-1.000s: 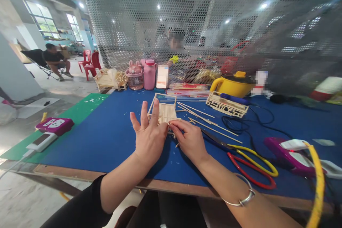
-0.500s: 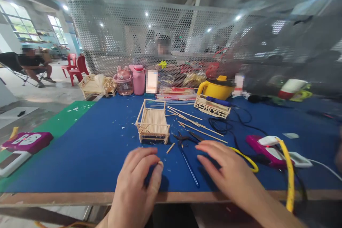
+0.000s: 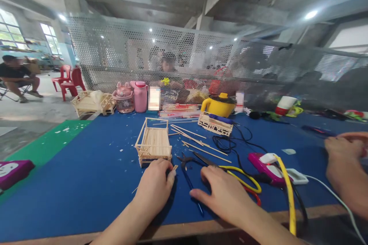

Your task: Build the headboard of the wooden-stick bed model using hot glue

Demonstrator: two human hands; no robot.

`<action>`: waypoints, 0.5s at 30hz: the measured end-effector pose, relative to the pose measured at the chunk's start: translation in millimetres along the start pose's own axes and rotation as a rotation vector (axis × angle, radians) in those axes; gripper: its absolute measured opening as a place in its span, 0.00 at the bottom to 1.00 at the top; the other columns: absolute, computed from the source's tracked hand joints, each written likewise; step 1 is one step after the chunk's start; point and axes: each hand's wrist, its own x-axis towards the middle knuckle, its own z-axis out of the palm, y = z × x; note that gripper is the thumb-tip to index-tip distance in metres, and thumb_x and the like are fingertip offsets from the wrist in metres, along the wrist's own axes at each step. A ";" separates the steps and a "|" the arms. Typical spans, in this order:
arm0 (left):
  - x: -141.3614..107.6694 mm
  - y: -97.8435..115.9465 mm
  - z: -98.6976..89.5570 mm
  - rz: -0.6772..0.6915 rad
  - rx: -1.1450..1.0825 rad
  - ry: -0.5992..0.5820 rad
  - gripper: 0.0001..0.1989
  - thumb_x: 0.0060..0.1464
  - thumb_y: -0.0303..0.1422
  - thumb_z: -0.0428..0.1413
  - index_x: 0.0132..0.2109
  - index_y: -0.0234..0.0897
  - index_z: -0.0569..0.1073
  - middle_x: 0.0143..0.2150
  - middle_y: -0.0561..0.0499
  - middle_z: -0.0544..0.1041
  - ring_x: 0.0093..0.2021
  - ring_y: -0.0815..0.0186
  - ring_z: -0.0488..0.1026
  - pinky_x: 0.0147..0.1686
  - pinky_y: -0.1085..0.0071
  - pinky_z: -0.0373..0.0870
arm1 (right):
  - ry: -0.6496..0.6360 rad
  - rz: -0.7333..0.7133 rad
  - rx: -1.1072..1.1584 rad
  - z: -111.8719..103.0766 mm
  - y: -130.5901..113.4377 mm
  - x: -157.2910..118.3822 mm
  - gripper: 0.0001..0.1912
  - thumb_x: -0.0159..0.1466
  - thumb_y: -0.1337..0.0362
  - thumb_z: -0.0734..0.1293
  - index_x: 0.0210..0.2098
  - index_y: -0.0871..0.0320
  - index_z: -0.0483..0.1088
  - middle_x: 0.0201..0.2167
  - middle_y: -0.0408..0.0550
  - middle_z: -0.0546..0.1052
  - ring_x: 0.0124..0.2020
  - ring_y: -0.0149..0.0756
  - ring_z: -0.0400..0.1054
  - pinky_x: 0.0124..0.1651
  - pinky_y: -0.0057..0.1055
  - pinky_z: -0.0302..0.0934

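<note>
My left hand (image 3: 155, 183) is closed, pinching a short wooden stick (image 3: 174, 168) between thumb and fingers just in front of a small wooden bed-like frame (image 3: 155, 141). Thin sticks form that frame's slatted top, rails and corner posts. My right hand (image 3: 222, 187) lies over the blue-handled pliers (image 3: 188, 176), thumb and fingers apart, with nothing visibly gripped. Beside its fingers are scissors (image 3: 243, 174) with yellow and red handles, partly covered by the hand. Several long thin sticks (image 3: 201, 143) lie behind the pliers.
A corded blue tool (image 3: 220, 118) rests on another stick frame (image 3: 214, 125). A purple power strip (image 3: 264, 170) with a yellow cable stands right. Further back are a yellow pot (image 3: 220, 106), a pink flask (image 3: 140, 97) and a third frame (image 3: 93, 103). Another person's hand (image 3: 345, 149) is at far right.
My left hand has moved up to the frame, and the loose short stick no longer shows on the mat. My right hand has shifted left over the pliers. Another person's hand has appeared at right.
</note>
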 end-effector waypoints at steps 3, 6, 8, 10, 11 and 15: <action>2.1 -4.2 -3.6 0.011 0.048 0.041 0.09 0.56 0.29 0.47 0.33 0.36 0.71 0.37 0.46 0.75 0.42 0.57 0.70 0.44 0.63 0.64 | -0.095 -0.032 -0.003 6.6 -14.0 11.6 0.12 0.59 0.55 0.63 0.24 0.56 0.65 0.25 0.47 0.74 0.28 0.41 0.69 0.29 0.32 0.53; -3.1 0.0 -12.9 0.011 0.012 0.004 0.10 0.58 0.30 0.46 0.34 0.37 0.71 0.36 0.45 0.76 0.40 0.57 0.71 0.42 0.62 0.65 | -0.096 0.015 0.069 1.7 -8.7 18.0 0.11 0.59 0.63 0.59 0.21 0.56 0.61 0.21 0.44 0.72 0.25 0.37 0.67 0.27 0.31 0.49; -9.2 6.5 -20.4 0.032 -0.102 -0.088 0.10 0.59 0.32 0.46 0.36 0.38 0.72 0.35 0.47 0.76 0.37 0.59 0.72 0.40 0.62 0.66 | -0.061 0.066 0.200 -8.9 -0.3 15.1 0.12 0.61 0.62 0.58 0.21 0.56 0.58 0.20 0.43 0.69 0.24 0.34 0.64 0.27 0.30 0.49; -13.3 13.9 -25.5 0.078 -0.269 -0.172 0.08 0.57 0.33 0.49 0.36 0.39 0.72 0.44 0.45 0.76 0.45 0.58 0.72 0.46 0.61 0.65 | -0.017 0.106 0.437 -20.4 7.5 5.5 0.14 0.63 0.57 0.57 0.22 0.55 0.57 0.19 0.41 0.66 0.23 0.32 0.61 0.26 0.29 0.52; -13.5 17.6 -26.5 0.105 -0.357 -0.204 0.07 0.56 0.33 0.51 0.36 0.39 0.73 0.53 0.43 0.72 0.53 0.57 0.68 0.51 0.60 0.62 | 0.006 0.125 0.590 -24.7 10.2 -1.0 0.15 0.63 0.54 0.57 0.23 0.55 0.57 0.19 0.40 0.65 0.23 0.32 0.61 0.27 0.28 0.54; 0.1 30.0 -20.3 0.266 -0.676 -0.326 0.09 0.50 0.37 0.58 0.34 0.35 0.75 0.64 0.42 0.57 0.63 0.54 0.56 0.59 0.61 0.52 | 0.091 0.143 1.136 -23.5 14.6 -22.5 0.20 0.62 0.45 0.55 0.25 0.52 0.64 0.22 0.45 0.69 0.25 0.37 0.66 0.31 0.35 0.64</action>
